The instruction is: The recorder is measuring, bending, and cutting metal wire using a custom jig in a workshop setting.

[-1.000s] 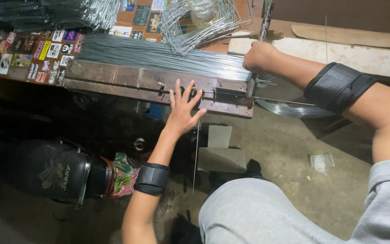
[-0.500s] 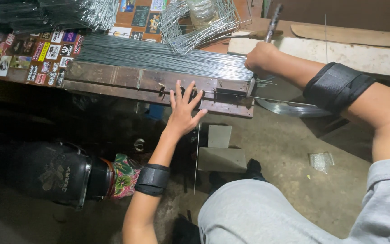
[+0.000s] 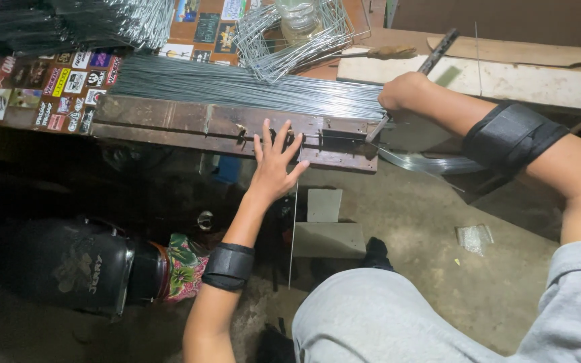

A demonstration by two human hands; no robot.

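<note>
My left hand (image 3: 274,161) lies flat with fingers spread on a rusty metal jig plate (image 3: 183,121) at the bench's front edge. It presses down where a thin straight wire (image 3: 294,228) hangs from the jig toward the floor. My right hand (image 3: 403,91) is closed around the base of a dark lever bar (image 3: 438,48) at the jig's right end; the bar leans up and to the right. A thick bundle of straight grey wires (image 3: 237,84) lies along the bench just behind the plate. Both forearms wear black bands.
Bent wire frames (image 3: 290,33) are piled behind the bundle, and a pale wooden plank (image 3: 519,74) lies at the right. Stickers (image 3: 42,87) cover the bench's left part. A black bulky object (image 3: 68,265) sits on the floor at the left. A curved metal strip (image 3: 425,163) hangs below the lever.
The lever bar has swung from nearly upright to leaning right. My right hand stays on it, and my left hand stays spread on the plate.
</note>
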